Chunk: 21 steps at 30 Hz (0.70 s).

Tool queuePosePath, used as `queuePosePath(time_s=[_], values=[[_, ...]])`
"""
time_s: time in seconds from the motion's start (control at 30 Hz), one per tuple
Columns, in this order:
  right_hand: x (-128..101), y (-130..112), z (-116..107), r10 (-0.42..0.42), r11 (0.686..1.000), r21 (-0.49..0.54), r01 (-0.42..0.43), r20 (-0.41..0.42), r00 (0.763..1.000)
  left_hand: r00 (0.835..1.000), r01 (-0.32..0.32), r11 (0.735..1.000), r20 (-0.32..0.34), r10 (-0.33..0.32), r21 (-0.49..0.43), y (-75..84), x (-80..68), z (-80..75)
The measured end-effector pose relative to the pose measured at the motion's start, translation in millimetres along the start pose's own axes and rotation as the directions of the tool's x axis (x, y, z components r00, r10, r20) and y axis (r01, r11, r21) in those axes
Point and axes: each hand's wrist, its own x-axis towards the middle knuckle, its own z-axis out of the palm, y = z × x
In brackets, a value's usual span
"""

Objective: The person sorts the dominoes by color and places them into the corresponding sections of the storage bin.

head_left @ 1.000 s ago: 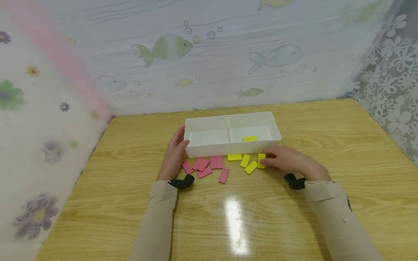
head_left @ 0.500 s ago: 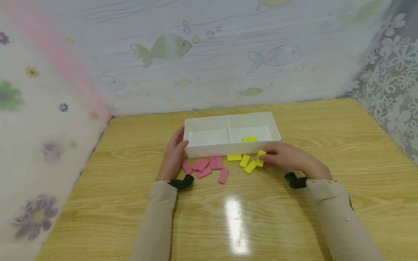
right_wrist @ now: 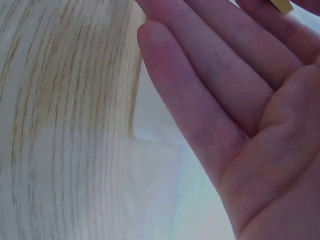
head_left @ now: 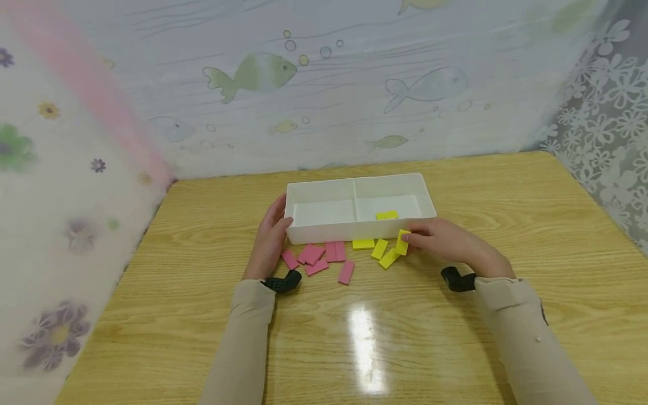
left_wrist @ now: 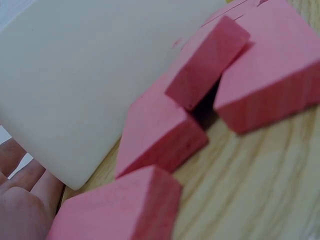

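A white two-compartment box point(head_left: 324, 232) stands on the table. My left hand point(head_left: 268, 242) holds its left end, thumb at the front corner and fingers along the side. Pink wooden blocks point(head_left: 316, 267), flat and rectangular, lie in front of its left half, some overlapping; they are close up in the left wrist view. With thumb and fingers my right hand point(head_left: 445, 242) pinches a yellow block point(head_left: 402, 243), tilted up before the box's front wall. In the right wrist view only a corner of this yellow block point(right_wrist: 282, 5) shows, the other fingers being extended.
More yellow blocks point(head_left: 379, 249) lie on the table beside the held one. Two yellow pieces point(head_left: 387, 215) rest inside the right compartment. A divider point(head_left: 356, 201) splits the box. Behind the wooden table point(head_left: 212, 315) hangs a fish-patterned wall covering point(head_left: 329, 124).
My right hand has lifted the yellow block off the table, tilting it and bringing it slightly up toward the box. My left hand and the box have stayed put.
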Motion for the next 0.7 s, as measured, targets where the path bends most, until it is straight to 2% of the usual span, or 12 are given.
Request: queuePosePath(time_s=[0.23,0.57,0.7], values=[[0.1,-1.8,-0.3,0.025,0.99,0.137,-0.025,0.0,1.0,1.0,0.0,1.0,-0.003,0.0,-0.015,0.5,-0.2,-0.3],[0.8,0.5,-0.7,0.007,0.975,0.224,-0.006,-0.005,1.0,1.0,-0.007,1.0,0.0,0.007,-0.004,1.4,-0.5,0.3],[-0.9,-0.3,-1.5,0.0,0.976,0.218,0.005,-0.022,1.0,1.0,-0.009,1.0,0.003,0.009,-0.013,1.2,-0.3,1.4]])
